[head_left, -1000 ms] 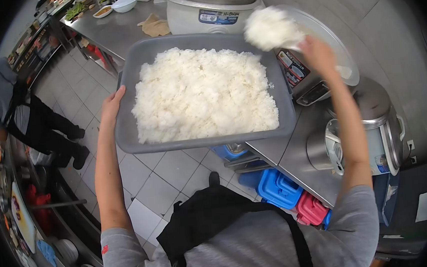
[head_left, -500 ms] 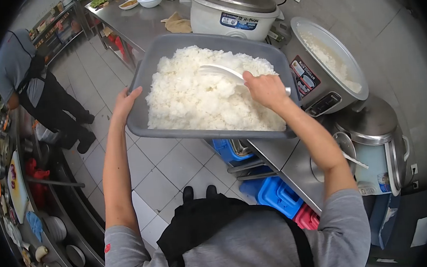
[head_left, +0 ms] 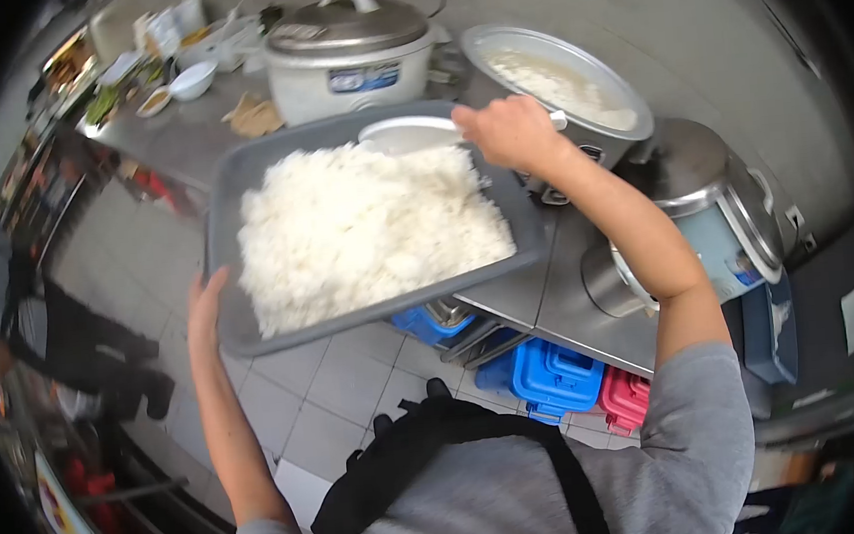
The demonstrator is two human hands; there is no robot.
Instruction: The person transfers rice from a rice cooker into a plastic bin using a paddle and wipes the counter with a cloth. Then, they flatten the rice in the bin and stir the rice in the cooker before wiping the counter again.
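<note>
A grey rectangular tub [head_left: 225, 208] heaped with cooked white rice [head_left: 364, 232] is held up in front of me, slightly tilted. My left hand [head_left: 206, 306] grips its left side, the thumb at the rim and the other fingers hidden behind the wall. Over the tub's far right part, my right hand [head_left: 512, 132] is closed round the handle of a white rice paddle [head_left: 411, 133]. The paddle's broad blade points left above the rice, near the far rim.
A lidded white rice cooker [head_left: 346, 63] and an uncovered rice cooker [head_left: 583, 79] with rice inside stand on the steel counter behind the tub. A metal lid [head_left: 675, 162] lies to their right. Blue bins [head_left: 556, 372] sit below. A co-worker [head_left: 82, 344] stands at left.
My right hand has lifted the rice paddle out of the rice towards the tub's far edge. The view has turned, and the tub now appears further left and more tilted.
</note>
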